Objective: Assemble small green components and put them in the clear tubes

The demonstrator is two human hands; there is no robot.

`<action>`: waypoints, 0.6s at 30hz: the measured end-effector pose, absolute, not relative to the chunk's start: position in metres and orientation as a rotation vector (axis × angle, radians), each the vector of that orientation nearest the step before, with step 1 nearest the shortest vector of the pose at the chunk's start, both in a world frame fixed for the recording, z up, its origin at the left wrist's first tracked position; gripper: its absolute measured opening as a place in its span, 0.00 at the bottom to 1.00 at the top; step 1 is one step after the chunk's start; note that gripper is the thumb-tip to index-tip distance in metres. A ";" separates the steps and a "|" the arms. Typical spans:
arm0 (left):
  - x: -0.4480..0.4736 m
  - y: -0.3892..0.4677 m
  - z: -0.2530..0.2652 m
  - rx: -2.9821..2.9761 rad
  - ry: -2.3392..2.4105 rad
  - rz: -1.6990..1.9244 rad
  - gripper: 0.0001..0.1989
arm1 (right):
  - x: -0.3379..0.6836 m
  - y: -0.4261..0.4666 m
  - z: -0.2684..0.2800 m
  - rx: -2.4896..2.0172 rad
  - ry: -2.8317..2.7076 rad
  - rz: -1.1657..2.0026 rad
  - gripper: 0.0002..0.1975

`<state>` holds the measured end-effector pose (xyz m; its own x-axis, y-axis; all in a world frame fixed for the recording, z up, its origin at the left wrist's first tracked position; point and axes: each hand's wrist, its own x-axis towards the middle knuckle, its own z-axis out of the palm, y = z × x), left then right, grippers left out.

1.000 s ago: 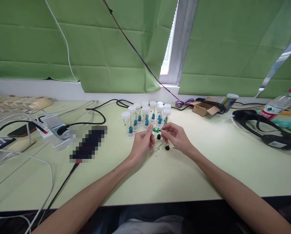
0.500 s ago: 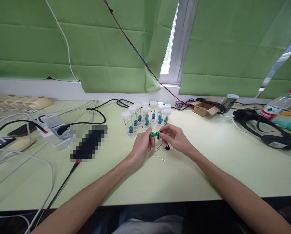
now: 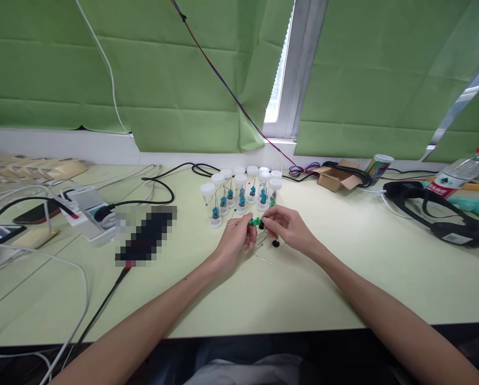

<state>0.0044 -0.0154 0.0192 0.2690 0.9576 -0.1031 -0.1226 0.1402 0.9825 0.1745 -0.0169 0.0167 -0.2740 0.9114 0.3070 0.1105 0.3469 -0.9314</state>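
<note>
Between my hands is a small translucent green plastic piece (image 3: 256, 221). The fingers and thumb of my left hand (image 3: 238, 233) are closed on it, with a thin metal rod sticking out to the left. My right hand (image 3: 282, 223) pinches at the right end of the green piece, by a small black part (image 3: 262, 225); its fingertips partly hide the contact. A round black piece (image 3: 276, 244) lies on the table under my right hand. Close by lies a thin metal pin (image 3: 263, 259). Just behind stand several clear tubes with white lids (image 3: 208, 189), holding blue pieces and metal rods.
A power strip (image 3: 89, 216) with cables and a blurred dark device (image 3: 146, 235) lie to the left. An open cardboard box (image 3: 335, 177), a can (image 3: 378, 168), a black headset (image 3: 443, 219) and a plastic bottle (image 3: 456, 174) stand at the right. Green blinds (image 3: 183, 80) hang behind.
My left hand and the green piece have shifted very slightly to the right. The right hand keeps nearly the same place, and the things on the table have not moved.
</note>
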 end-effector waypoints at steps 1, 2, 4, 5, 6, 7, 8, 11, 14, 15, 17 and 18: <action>0.004 -0.015 0.019 1.131 0.967 0.991 0.26 | 0.174 -0.017 0.017 -0.931 -1.657 1.049 0.14; 0.004 -0.015 0.018 1.128 0.965 0.987 0.25 | 0.174 -0.017 0.018 -0.929 -1.660 1.049 0.14; 0.004 -0.015 0.018 1.119 0.965 0.982 0.25 | 0.174 -0.018 0.018 -0.924 -1.666 1.049 0.14; 0.004 -0.015 0.018 1.118 0.964 0.981 0.25 | 0.174 -0.018 0.019 -0.925 -1.669 1.050 0.14; 0.004 -0.015 0.017 1.120 0.962 0.982 0.25 | 0.174 -0.019 0.019 -0.929 -1.673 1.052 0.15; 0.004 -0.015 0.017 1.123 0.959 0.983 0.24 | 0.174 -0.019 0.019 -0.935 -1.678 1.052 0.15; 0.004 -0.015 0.017 1.125 0.957 0.986 0.24 | 0.174 -0.018 0.019 -0.943 -1.683 1.051 0.15; 0.004 -0.016 0.017 1.132 0.948 0.986 0.24 | 0.175 -0.017 0.018 -0.962 -1.701 1.047 0.17; 0.005 -0.016 0.018 1.152 0.942 0.979 0.24 | 0.177 -0.015 0.017 -0.985 -1.722 1.034 0.19; 0.005 -0.017 0.018 1.155 0.938 0.976 0.25 | 0.177 -0.015 0.016 -0.994 -1.728 1.027 0.20; 0.006 -0.017 0.018 1.148 0.927 0.972 0.25 | 0.177 -0.015 0.016 -1.009 -1.737 1.017 0.22; 0.006 -0.017 0.019 1.143 0.919 0.965 0.24 | 0.177 -0.015 0.016 -1.013 -1.742 1.014 0.23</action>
<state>0.0059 -0.0171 0.0185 0.3179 0.9437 -0.0912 -0.1371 0.1409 0.9805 0.1767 -0.0147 0.0165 -0.3037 0.9142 0.2684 0.2183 0.3410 -0.9144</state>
